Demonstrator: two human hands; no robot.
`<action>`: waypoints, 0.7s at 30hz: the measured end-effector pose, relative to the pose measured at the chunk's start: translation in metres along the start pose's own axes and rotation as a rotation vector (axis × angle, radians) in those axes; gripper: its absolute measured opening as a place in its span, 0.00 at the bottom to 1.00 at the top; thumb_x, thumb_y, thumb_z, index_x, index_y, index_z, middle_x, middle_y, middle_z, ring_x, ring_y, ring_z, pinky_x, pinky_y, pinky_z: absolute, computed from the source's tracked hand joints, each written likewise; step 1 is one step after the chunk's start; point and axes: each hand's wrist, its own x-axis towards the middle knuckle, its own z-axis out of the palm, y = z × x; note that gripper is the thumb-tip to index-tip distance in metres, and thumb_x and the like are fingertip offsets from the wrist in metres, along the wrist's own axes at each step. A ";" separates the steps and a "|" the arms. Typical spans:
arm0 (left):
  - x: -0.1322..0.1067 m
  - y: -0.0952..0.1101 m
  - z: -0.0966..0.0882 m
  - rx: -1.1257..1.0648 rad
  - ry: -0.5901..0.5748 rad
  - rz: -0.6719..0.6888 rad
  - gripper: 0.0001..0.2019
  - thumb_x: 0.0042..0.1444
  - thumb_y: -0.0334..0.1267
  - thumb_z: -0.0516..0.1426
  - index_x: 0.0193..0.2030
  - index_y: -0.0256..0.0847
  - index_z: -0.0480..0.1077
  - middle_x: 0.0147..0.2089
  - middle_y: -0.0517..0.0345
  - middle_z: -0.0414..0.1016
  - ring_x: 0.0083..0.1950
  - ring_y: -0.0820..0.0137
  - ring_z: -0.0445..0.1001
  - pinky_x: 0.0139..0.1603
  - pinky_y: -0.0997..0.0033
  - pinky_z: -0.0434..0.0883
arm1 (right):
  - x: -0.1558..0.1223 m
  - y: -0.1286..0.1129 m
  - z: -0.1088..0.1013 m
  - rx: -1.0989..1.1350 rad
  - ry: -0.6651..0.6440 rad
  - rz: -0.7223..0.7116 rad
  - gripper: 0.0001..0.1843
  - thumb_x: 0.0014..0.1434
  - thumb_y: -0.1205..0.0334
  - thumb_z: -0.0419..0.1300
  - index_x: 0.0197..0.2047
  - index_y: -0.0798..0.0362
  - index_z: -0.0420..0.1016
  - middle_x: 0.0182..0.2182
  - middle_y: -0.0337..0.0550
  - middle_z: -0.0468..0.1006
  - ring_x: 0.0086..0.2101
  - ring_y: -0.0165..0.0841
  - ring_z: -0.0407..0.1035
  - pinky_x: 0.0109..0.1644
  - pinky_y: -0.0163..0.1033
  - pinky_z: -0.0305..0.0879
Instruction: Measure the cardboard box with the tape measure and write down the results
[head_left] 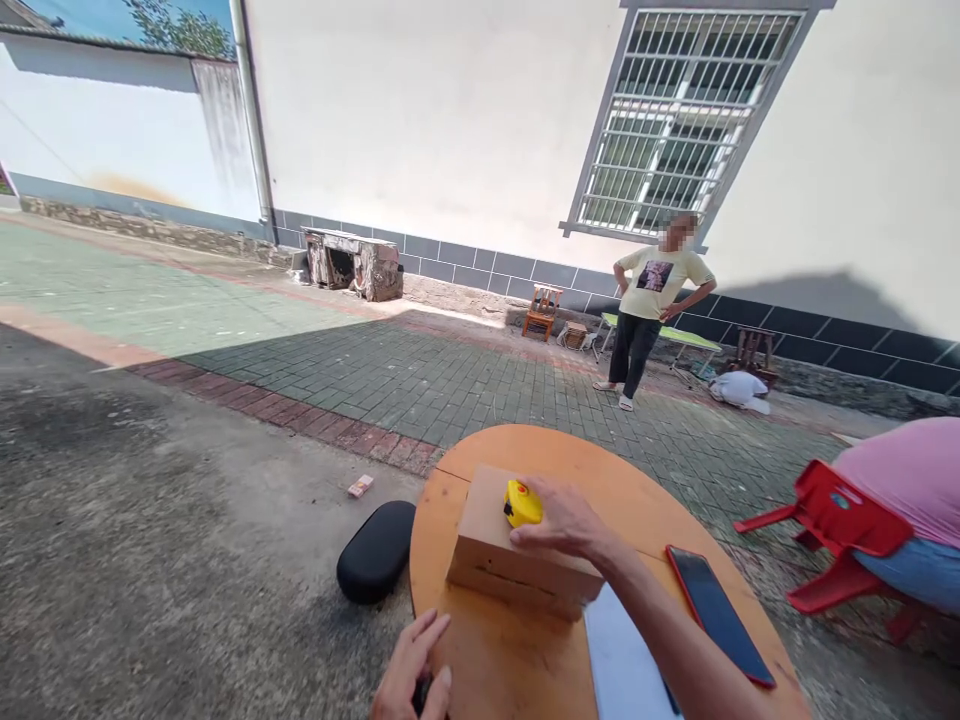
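A yellow tape measure [523, 504] with a red button and black trim is in my right hand [564, 518], the fingers and thumb closed round its right side. It rests on, or just above, the top of a brown cardboard box [517, 575]. The box lies on a round wooden table [487, 650]. At the table's near left edge is my left hand [409, 668], its fingers curved. A small dark object [421, 692] shows between its thumb and fingers, mostly hidden. White paper [622, 650] lies beside the box, partly under my right forearm.
A phone with a red edge [720, 615] lies on the table's right. A black case [377, 552] is left of the table, and a small packet [361, 486] lies on the ground. A person [652, 290] stands ahead; another sits on a red chair [847, 520] at right.
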 end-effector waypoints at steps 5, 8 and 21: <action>0.046 0.013 0.012 -0.058 -0.036 -0.129 0.27 0.57 0.46 0.54 0.62 0.39 0.65 0.65 0.44 0.64 0.65 0.56 0.64 0.53 0.61 0.73 | -0.036 0.033 0.007 0.142 0.188 0.119 0.40 0.53 0.42 0.59 0.64 0.56 0.63 0.60 0.57 0.69 0.58 0.48 0.63 0.59 0.51 0.57; 0.065 0.018 0.023 -0.089 -0.070 -0.197 0.31 0.56 0.47 0.56 0.65 0.37 0.60 0.64 0.42 0.64 0.65 0.55 0.64 0.57 0.57 0.71 | -0.070 0.062 0.025 0.284 0.334 0.457 0.40 0.57 0.41 0.52 0.63 0.63 0.62 0.58 0.63 0.69 0.55 0.49 0.67 0.57 0.51 0.61; 0.113 0.033 0.031 -0.024 -0.161 -0.229 0.30 0.58 0.49 0.55 0.65 0.38 0.59 0.61 0.42 0.68 0.61 0.57 0.69 0.60 0.57 0.67 | -0.082 0.079 0.037 0.559 0.225 0.321 0.26 0.64 0.47 0.45 0.51 0.52 0.75 0.48 0.47 0.79 0.47 0.39 0.72 0.50 0.39 0.66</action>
